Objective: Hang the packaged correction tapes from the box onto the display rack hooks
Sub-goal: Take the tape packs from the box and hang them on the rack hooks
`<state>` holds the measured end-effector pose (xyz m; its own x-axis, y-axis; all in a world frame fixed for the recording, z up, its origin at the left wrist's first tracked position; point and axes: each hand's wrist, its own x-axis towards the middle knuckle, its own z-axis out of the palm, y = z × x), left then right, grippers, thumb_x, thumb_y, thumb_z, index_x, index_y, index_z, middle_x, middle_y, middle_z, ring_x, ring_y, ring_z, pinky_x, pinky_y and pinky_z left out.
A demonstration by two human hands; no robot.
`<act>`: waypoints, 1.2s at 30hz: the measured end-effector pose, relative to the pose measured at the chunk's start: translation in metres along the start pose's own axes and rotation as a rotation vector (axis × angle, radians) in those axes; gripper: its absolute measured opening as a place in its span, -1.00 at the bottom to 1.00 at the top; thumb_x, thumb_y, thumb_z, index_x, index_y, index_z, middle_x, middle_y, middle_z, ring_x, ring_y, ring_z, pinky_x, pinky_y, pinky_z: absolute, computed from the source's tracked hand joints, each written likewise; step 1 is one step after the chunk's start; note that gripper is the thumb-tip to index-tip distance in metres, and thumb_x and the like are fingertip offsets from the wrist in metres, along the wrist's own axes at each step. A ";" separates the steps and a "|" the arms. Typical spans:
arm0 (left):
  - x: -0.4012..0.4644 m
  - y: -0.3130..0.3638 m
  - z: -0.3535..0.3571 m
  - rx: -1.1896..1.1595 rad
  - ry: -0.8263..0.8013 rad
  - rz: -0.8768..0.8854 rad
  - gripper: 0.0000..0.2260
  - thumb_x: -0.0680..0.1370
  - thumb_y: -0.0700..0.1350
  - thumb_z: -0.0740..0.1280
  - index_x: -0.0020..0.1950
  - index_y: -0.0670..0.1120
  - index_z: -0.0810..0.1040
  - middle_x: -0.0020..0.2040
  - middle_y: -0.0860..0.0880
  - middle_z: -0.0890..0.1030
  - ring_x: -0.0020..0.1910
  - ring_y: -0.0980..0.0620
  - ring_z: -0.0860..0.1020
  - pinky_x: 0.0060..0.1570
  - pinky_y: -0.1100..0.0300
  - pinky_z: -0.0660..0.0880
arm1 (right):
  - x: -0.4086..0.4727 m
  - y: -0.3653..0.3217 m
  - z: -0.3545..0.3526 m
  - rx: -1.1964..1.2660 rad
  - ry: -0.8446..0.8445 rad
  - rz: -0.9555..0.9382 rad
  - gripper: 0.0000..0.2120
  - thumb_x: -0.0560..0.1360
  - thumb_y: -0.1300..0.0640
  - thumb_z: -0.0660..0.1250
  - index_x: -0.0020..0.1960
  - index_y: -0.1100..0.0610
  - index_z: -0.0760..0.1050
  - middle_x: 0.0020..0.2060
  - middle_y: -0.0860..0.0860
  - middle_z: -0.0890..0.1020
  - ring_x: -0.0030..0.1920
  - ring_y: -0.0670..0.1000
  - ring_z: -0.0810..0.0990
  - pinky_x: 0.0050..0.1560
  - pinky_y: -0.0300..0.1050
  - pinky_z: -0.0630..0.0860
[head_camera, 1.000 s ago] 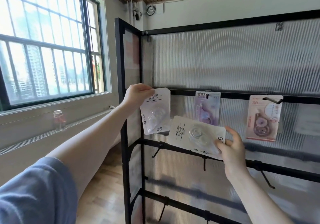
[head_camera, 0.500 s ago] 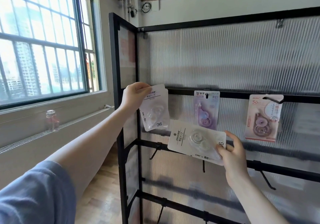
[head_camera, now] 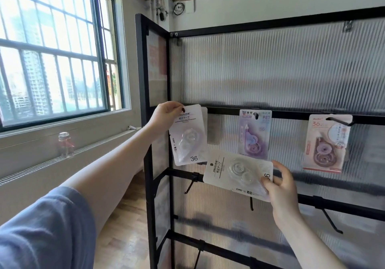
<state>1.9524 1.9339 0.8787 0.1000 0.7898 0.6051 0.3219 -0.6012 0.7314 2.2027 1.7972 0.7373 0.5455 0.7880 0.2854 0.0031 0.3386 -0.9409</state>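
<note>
Far left, on the window ledge: a small glass jar (head_camera: 66, 144), well apart from the rack. Black-framed display rack (head_camera: 270, 23) with ribbed translucent panels, several black rails across it. Left hand (head_camera: 164, 115) raised to the upper rail, fingers (head_camera: 177, 107) pinched on the top edge of a white correction tape pack (head_camera: 188, 136), held upright against the rail (whether already on a hook, impossible to tell; another white card edge peeking out just behind). Lower and to the right, a second white pack (head_camera: 237, 174) turned sideways, gripped at its right end by the right hand (head_camera: 280, 191), thumb on front. Behind it, a purple pack (head_camera: 254, 134) hanging from the upper rail. Farthest right, a pink pack (head_camera: 325, 143) on a black hook (head_camera: 338, 120).
</note>
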 end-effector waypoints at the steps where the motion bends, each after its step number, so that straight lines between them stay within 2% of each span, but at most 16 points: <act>1: 0.001 -0.002 0.001 0.007 -0.008 -0.003 -0.90 0.57 -0.15 0.28 -0.02 -0.08 0.59 -0.16 0.07 0.58 -0.18 0.11 0.51 -0.15 0.25 0.46 | 0.000 0.001 0.001 0.005 0.001 0.001 -0.55 0.51 0.37 0.25 0.31 0.02 0.35 -0.04 0.09 0.60 -0.02 0.06 0.58 -0.13 -0.10 0.48; 4: 0.006 -0.009 0.005 0.016 0.010 -0.004 -0.91 0.55 -0.16 0.30 -0.01 -0.07 0.60 -0.11 0.04 0.60 -0.12 0.07 0.52 -0.11 0.16 0.47 | 0.001 0.004 0.003 0.010 0.013 0.003 -0.56 0.51 0.38 0.26 0.29 0.01 0.36 -0.05 0.09 0.60 -0.02 0.07 0.58 -0.09 -0.06 0.49; 10: 0.017 -0.018 0.013 0.031 0.034 -0.010 -0.93 0.54 -0.09 0.33 -0.09 0.05 0.60 -0.13 0.13 0.60 -0.07 0.06 0.56 -0.06 0.08 0.52 | 0.005 0.007 0.005 0.016 0.038 -0.019 -0.58 0.50 0.39 0.27 0.21 -0.04 0.37 -0.12 0.08 0.62 -0.07 0.08 0.59 -0.09 -0.04 0.51; 15: 0.023 -0.024 0.020 -0.001 0.056 -0.004 -0.94 0.53 -0.07 0.33 -0.09 0.01 0.60 -0.14 0.10 0.60 -0.10 0.08 0.55 -0.05 0.15 0.50 | 0.008 0.014 0.006 -0.011 0.022 0.006 -0.64 0.52 0.35 0.26 0.28 0.11 0.43 -0.06 -0.02 0.65 0.00 0.05 0.61 0.10 0.11 0.52; 18: 0.022 -0.027 0.022 -0.034 0.088 -0.024 -0.93 0.51 -0.07 0.35 -0.04 0.01 0.59 -0.11 0.10 0.61 -0.07 0.06 0.56 -0.07 0.16 0.50 | 0.010 0.016 0.006 -0.022 0.031 0.015 -0.70 0.52 0.36 0.25 0.21 0.15 0.49 -0.08 -0.05 0.65 -0.02 0.00 0.62 0.08 0.04 0.53; 23: 0.007 -0.037 0.016 -0.030 0.101 -0.072 -0.78 0.50 -0.04 0.35 0.13 0.01 0.49 0.03 0.02 0.58 0.01 0.00 0.57 0.00 0.05 0.54 | 0.010 0.019 0.006 -0.012 0.040 0.042 -0.75 0.52 0.36 0.25 0.13 0.15 0.52 -0.08 -0.03 0.65 -0.02 0.01 0.62 0.08 0.02 0.53; 25: -0.002 -0.046 0.010 -0.018 0.083 -0.113 -0.78 0.51 -0.03 0.34 0.13 0.00 0.48 0.03 -0.02 0.59 -0.01 -0.03 0.59 -0.02 0.00 0.57 | 0.008 0.020 0.008 0.011 0.040 0.057 -0.76 0.51 0.38 0.25 0.09 0.12 0.52 -0.10 -0.03 0.64 -0.04 0.01 0.61 0.06 0.00 0.52; 28: -0.015 -0.056 0.001 0.089 0.119 -0.206 -0.65 0.51 0.02 0.32 0.24 -0.10 0.43 0.09 -0.06 0.57 -0.03 -0.06 0.59 -0.01 -0.03 0.57 | 0.006 0.019 0.010 0.055 0.042 0.080 -0.76 0.50 0.39 0.25 0.05 0.11 0.51 -0.13 -0.02 0.64 -0.10 -0.02 0.60 -0.05 -0.09 0.52; 30: -0.026 -0.056 0.000 0.145 0.169 -0.271 -0.62 0.53 0.05 0.30 0.22 -0.17 0.43 0.02 -0.10 0.58 -0.10 -0.07 0.59 -0.03 -0.03 0.57 | 0.006 0.018 0.012 0.081 0.045 0.089 -0.77 0.50 0.39 0.25 0.06 0.13 0.50 -0.15 -0.03 0.62 -0.13 -0.05 0.59 -0.11 -0.15 0.50; 33: -0.047 -0.039 0.000 0.109 0.050 -0.365 -0.69 0.57 0.05 0.23 0.01 -0.20 0.53 -0.13 -0.14 0.60 -0.26 -0.03 0.56 -0.14 0.06 0.56 | 0.004 0.014 0.017 0.110 0.034 0.095 -0.77 0.51 0.40 0.23 0.05 0.13 0.49 -0.13 0.01 0.61 -0.14 -0.05 0.58 -0.13 -0.18 0.49; 36: -0.070 -0.011 0.007 0.067 -0.253 -0.480 -0.64 0.57 0.13 0.19 -0.01 -0.14 0.55 -0.16 -0.10 0.62 -0.25 0.00 0.59 -0.20 0.18 0.58 | -0.001 0.014 0.022 0.146 0.015 0.126 -0.76 0.50 0.41 0.23 0.05 0.12 0.47 -0.08 0.03 0.61 -0.07 0.01 0.59 -0.03 -0.07 0.54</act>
<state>1.9483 1.8866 0.8261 0.1476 0.9832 0.1075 0.4457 -0.1632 0.8802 2.1837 1.8129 0.7284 0.5464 0.8215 0.1630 -0.1872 0.3095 -0.9323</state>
